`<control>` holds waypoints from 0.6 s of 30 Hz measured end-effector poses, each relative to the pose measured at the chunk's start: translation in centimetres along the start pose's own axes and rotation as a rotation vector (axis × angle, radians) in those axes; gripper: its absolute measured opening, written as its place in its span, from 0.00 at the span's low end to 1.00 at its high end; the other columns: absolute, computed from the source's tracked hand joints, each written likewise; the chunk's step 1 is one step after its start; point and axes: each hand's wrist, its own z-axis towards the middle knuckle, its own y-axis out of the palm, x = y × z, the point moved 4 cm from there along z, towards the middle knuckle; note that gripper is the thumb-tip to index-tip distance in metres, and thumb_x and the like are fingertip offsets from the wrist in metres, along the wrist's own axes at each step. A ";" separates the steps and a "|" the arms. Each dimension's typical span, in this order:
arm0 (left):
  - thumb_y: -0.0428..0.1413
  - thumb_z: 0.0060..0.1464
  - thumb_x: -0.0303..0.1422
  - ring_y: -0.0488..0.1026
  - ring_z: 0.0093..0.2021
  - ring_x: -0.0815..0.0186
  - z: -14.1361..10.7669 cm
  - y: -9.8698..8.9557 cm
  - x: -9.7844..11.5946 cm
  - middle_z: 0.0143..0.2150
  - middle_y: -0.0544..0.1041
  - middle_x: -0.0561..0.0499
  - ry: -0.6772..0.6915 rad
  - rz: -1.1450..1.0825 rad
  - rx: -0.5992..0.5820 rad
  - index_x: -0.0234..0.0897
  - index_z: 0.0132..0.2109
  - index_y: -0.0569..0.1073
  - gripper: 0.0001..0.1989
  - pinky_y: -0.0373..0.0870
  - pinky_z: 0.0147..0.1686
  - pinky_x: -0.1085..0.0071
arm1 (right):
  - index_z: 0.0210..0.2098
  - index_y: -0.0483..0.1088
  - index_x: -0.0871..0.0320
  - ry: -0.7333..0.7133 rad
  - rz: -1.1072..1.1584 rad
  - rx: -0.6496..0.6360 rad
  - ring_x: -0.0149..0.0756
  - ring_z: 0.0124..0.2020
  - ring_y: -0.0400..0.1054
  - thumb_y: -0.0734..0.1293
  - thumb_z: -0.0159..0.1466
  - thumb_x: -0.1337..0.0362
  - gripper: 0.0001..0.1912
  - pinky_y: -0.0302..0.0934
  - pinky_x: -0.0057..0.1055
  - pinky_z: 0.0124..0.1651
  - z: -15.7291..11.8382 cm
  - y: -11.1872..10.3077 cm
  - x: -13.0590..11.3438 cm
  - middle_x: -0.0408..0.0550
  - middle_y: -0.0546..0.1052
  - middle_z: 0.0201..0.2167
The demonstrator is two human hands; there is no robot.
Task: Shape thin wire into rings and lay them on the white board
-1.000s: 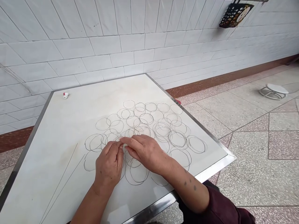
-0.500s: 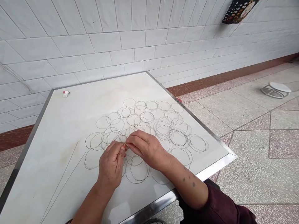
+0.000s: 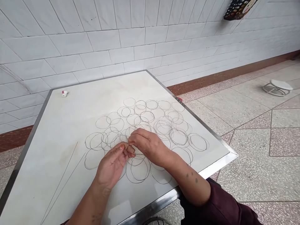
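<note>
1. I'm tracking the right hand (image 3: 150,147) at lower centre, just above the table's near edge, its thumb and forefinger pinching the end of a thin wire (image 3: 128,145).
2. I'm watching the left hand (image 3: 112,166) working just beside it, its fingers curled inward and close around the wire; I cannot tell whether they are gripping it.
3. I'm seeing many overlapping wire rings (image 3: 129,98) lying spread across the centre of a white stone-topped table (image 3: 47,175), some passing under both hands.
4. I'm noting two thin straight lines (image 3: 61,178) running toward the lower left, and a small red-and-white object (image 3: 65,93) lying near the table's far left corner.
5. I'm also picking up a white round stool (image 3: 277,87) standing on the terrazzo floor (image 3: 246,178) at the right, and a dotted black basket (image 3: 239,9) hanging on the tiled wall (image 3: 105,40) at the upper right.
</note>
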 end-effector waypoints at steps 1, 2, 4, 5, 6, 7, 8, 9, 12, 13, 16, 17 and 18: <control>0.49 0.60 0.37 0.71 0.37 0.58 0.1 0.1 -0.1 0.32 0.72 0.45 -0.023 -0.049 -0.012 0.39 0.30 0.73 0.14 0.71 0.45 0.54 | 0.46 0.67 0.58 -0.002 0.001 -0.007 0.32 0.38 0.67 0.56 0.72 0.71 0.10 0.68 0.29 0.38 0.0 0.0 0.0 0.49 0.73 0.39; 0.50 0.59 0.36 0.70 0.36 0.59 0.1 0.1 -0.2 0.31 0.71 0.46 -0.041 -0.094 -0.015 0.39 0.29 0.73 0.12 0.71 0.44 0.55 | 0.46 0.67 0.58 -0.005 0.003 -0.017 0.32 0.38 0.67 0.56 0.72 0.70 0.10 0.67 0.29 0.37 -0.1 0.1 0.0 0.49 0.73 0.40; 0.53 0.55 0.34 0.68 0.33 0.61 0.2 0.1 -0.4 0.29 0.69 0.48 -0.073 -0.163 -0.014 0.39 0.29 0.73 0.08 0.70 0.41 0.56 | 0.47 0.66 0.58 -0.014 0.014 -0.026 0.32 0.38 0.67 0.56 0.71 0.70 0.10 0.67 0.29 0.37 -0.1 0.2 0.0 0.49 0.72 0.40; 0.54 0.54 0.33 0.68 0.31 0.62 0.2 0.1 -0.5 0.28 0.68 0.49 -0.085 -0.188 -0.019 0.39 0.30 0.73 0.07 0.70 0.40 0.57 | 0.47 0.66 0.58 -0.017 0.024 -0.022 0.32 0.38 0.67 0.56 0.71 0.71 0.09 0.67 0.28 0.37 -0.2 0.2 0.0 0.49 0.72 0.40; 0.55 0.54 0.33 0.67 0.30 0.63 0.2 0.1 -0.6 0.27 0.67 0.50 -0.096 -0.208 -0.029 0.39 0.30 0.73 0.06 0.70 0.39 0.57 | 0.47 0.66 0.58 -0.016 0.032 -0.017 0.31 0.38 0.66 0.56 0.71 0.71 0.09 0.67 0.28 0.37 -0.2 0.2 0.0 0.49 0.71 0.40; 0.56 0.53 0.33 0.67 0.29 0.64 0.2 0.1 -0.6 0.27 0.67 0.51 -0.107 -0.225 -0.040 0.39 0.30 0.74 0.06 0.70 0.40 0.58 | 0.47 0.65 0.58 -0.012 0.040 -0.013 0.31 0.38 0.66 0.56 0.71 0.71 0.09 0.66 0.27 0.37 -0.2 0.3 0.0 0.48 0.71 0.40; 0.57 0.53 0.33 0.67 0.27 0.66 0.2 0.1 -0.7 0.26 0.66 0.51 -0.117 -0.241 -0.049 0.38 0.30 0.74 0.06 0.70 0.40 0.58 | 0.47 0.65 0.58 -0.005 0.046 -0.012 0.31 0.38 0.66 0.56 0.71 0.72 0.09 0.66 0.27 0.36 -0.3 0.3 0.1 0.48 0.71 0.40; 0.58 0.53 0.34 0.66 0.26 0.67 0.1 0.1 -0.7 0.26 0.66 0.52 -0.128 -0.256 -0.057 0.38 0.30 0.75 0.06 0.70 0.41 0.58 | 0.47 0.65 0.58 0.003 0.050 -0.015 0.30 0.38 0.66 0.56 0.70 0.72 0.10 0.66 0.26 0.36 -0.3 0.4 0.1 0.48 0.70 0.40; 0.60 0.52 0.34 0.63 0.22 0.70 0.0 0.2 -0.6 0.23 0.65 0.55 -0.156 -0.286 -0.065 0.38 0.31 0.76 0.05 0.70 0.39 0.59 | 0.47 0.65 0.57 0.019 0.045 -0.024 0.31 0.39 0.66 0.55 0.70 0.73 0.11 0.66 0.27 0.37 -0.3 0.4 0.0 0.48 0.70 0.41; 0.60 0.52 0.34 0.62 0.21 0.71 -0.1 0.2 -0.6 0.22 0.64 0.56 -0.164 -0.293 -0.071 0.38 0.31 0.77 0.05 0.70 0.38 0.60 | 0.47 0.65 0.57 0.023 0.040 -0.026 0.31 0.39 0.66 0.55 0.70 0.73 0.11 0.66 0.27 0.38 -0.3 0.3 0.0 0.48 0.70 0.42; 0.61 0.53 0.35 0.59 0.18 0.73 -0.1 0.4 -0.7 0.20 0.62 0.58 -0.179 -0.321 -0.079 0.37 0.32 0.77 0.06 0.70 0.34 0.64 | 0.47 0.66 0.57 0.031 0.019 -0.050 0.31 0.39 0.65 0.56 0.70 0.74 0.12 0.65 0.27 0.38 -0.2 0.0 -0.3 0.48 0.70 0.42; 0.61 0.53 0.35 0.59 0.18 0.73 -0.2 0.4 -0.7 0.19 0.62 0.58 -0.183 -0.331 -0.076 0.37 0.32 0.77 0.06 0.69 0.33 0.65 | 0.47 0.66 0.57 0.034 0.010 -0.065 0.31 0.39 0.65 0.56 0.69 0.74 0.12 0.65 0.26 0.38 -0.2 0.0 -0.4 0.48 0.70 0.42; 0.61 0.53 0.35 0.59 0.18 0.73 -0.2 0.4 -0.8 0.19 0.62 0.58 -0.187 -0.341 -0.071 0.37 0.33 0.78 0.06 0.69 0.32 0.65 | 0.47 0.66 0.57 0.041 0.002 -0.083 0.31 0.39 0.65 0.56 0.69 0.75 0.12 0.65 0.27 0.38 -0.2 -0.1 -0.4 0.48 0.70 0.42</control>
